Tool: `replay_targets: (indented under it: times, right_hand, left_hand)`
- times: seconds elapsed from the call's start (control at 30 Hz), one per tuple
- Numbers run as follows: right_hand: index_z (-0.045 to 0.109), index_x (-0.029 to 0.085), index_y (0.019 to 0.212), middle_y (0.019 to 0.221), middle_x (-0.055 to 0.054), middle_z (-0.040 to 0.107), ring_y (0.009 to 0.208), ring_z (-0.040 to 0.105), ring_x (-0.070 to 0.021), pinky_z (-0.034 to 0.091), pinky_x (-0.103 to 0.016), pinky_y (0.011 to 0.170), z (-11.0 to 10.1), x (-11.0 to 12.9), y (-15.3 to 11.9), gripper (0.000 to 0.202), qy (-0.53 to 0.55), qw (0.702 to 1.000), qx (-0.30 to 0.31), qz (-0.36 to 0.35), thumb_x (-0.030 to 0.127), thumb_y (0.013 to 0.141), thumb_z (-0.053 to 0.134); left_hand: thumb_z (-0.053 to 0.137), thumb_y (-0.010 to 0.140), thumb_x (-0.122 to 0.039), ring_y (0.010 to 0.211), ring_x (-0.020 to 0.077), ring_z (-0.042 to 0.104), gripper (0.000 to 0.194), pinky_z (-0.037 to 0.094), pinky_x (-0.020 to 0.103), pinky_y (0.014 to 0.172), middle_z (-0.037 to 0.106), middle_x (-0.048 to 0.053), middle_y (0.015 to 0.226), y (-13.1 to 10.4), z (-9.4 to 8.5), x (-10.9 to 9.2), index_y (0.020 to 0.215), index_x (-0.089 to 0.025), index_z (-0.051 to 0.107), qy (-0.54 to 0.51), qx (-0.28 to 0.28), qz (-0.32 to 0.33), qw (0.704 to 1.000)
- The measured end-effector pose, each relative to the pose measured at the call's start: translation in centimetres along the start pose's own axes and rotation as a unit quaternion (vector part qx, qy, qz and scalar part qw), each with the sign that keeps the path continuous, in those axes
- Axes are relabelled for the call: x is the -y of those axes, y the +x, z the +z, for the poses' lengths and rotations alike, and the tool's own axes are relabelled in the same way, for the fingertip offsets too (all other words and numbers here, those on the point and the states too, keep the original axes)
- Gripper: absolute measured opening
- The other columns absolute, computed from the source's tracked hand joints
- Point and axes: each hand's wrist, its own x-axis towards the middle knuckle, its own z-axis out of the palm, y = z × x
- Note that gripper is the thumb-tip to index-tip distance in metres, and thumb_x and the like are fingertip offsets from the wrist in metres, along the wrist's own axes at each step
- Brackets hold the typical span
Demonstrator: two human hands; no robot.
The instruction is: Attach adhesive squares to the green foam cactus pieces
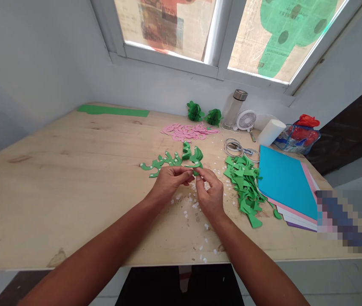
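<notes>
Seemingly it's midway from where I stand: two green shapes [195,111] look finished at the back, tabbed cutouts [177,160] appear left to do, and left fingers [185,174] and right fingers [204,174] tightly pinch one green piece [196,165] just above the surface [82,182].

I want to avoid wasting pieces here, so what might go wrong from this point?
Loose white bits lie near the left hand and right hand, and might cling to the green cutout they hold.

The pile of green pieces sits right beside the blue sheet, so a bump could push some onto it.
</notes>
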Motion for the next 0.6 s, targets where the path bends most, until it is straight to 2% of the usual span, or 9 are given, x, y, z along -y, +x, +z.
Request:
replay_targets:
  times: [0.4,0.6]
  right_hand:
    - [0.071,0.02,0.098,0.095,-0.008,0.071,0.09,0.065,-0.0206,0.051,-0.035,0.083,-0.1,0.12,0.15,0.03,0.014,1.0,0.004,0.015,0.011,0.08,0.048]
    - [0.071,0.019,0.097,0.094,-0.007,0.071,0.09,0.065,-0.0194,0.051,-0.032,0.081,-0.13,0.43,0.2,0.028,0.051,0.997,-0.009,0.049,0.013,0.08,0.049]
  left_hand:
    - [0.075,0.062,-0.036,0.058,0.0136,0.057,0.022,0.046,0.026,0.059,0.066,0.003,0.058,-0.18,0.2,-0.21,0.068,-0.015,0.074,-0.01,-0.003,-0.005,1.0]
    - [0.075,0.061,-0.04,0.062,0.0155,0.059,0.028,0.048,0.027,0.06,0.068,0.005,0.063,-0.27,0.31,-0.3,0.071,-0.014,0.074,-0.006,-0.007,-0.01,1.0]
